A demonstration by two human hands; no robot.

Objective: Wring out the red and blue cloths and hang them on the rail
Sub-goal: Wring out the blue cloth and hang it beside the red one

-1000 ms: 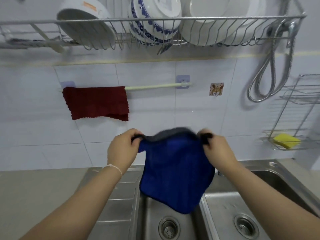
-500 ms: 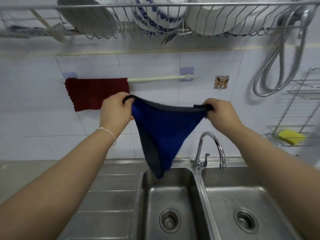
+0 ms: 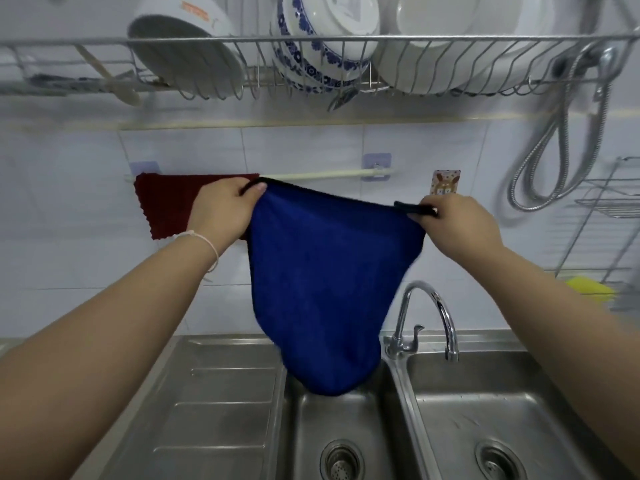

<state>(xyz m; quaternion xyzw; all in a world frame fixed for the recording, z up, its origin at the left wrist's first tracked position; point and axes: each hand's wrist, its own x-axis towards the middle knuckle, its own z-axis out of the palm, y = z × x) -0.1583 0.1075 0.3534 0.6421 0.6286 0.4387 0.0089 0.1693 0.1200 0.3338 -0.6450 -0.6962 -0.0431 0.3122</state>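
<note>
The blue cloth (image 3: 325, 282) hangs spread between my two hands, just below and in front of the pale rail (image 3: 322, 174) on the tiled wall. My left hand (image 3: 223, 211) pinches its upper left corner, close to the rail. My right hand (image 3: 457, 226) grips the upper right corner, a little lower. The cloth's bottom hangs over the left sink basin (image 3: 346, 427). The red cloth (image 3: 166, 202) is draped over the left end of the rail, partly hidden behind my left hand.
A wire dish rack (image 3: 311, 43) with bowls and plates hangs overhead. The faucet (image 3: 429, 317) stands between the two basins, right of the blue cloth. A shower hose (image 3: 554, 150) and a wire shelf with a yellow sponge (image 3: 588, 287) sit at right.
Both hands have lifted the blue cloth from above the sink up toward the rail and stretched its top edge out wider. The red cloth stays on the rail.
</note>
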